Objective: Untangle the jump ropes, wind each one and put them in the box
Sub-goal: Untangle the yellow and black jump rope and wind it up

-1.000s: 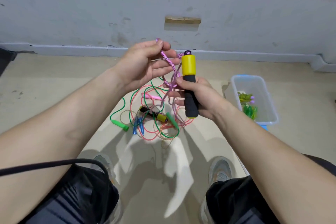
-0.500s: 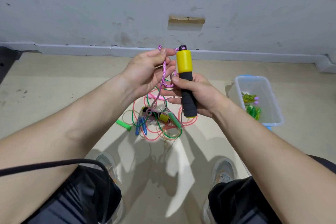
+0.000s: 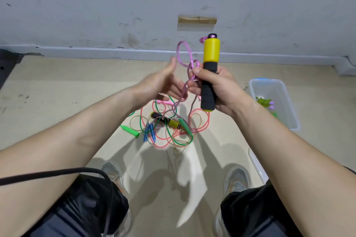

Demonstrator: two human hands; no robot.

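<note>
Right hand (image 3: 217, 88) grips the handle (image 3: 211, 59) upright, thumb pinning the pink rope (image 3: 183, 57) to it — left hand (image 3: 159, 84), blurred, lies slack beside the loop — above the floor tangle (image 3: 167, 127), box (image 3: 277, 90) at right.

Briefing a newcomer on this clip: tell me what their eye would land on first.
The yellow-and-black handle stands upright in the right hand at centre, its pink braided rope looping toward the blurred left hand. Below, on the floor, lies a tangle of red, green and clear ropes; at right, a clear box holds a green rope.
</note>
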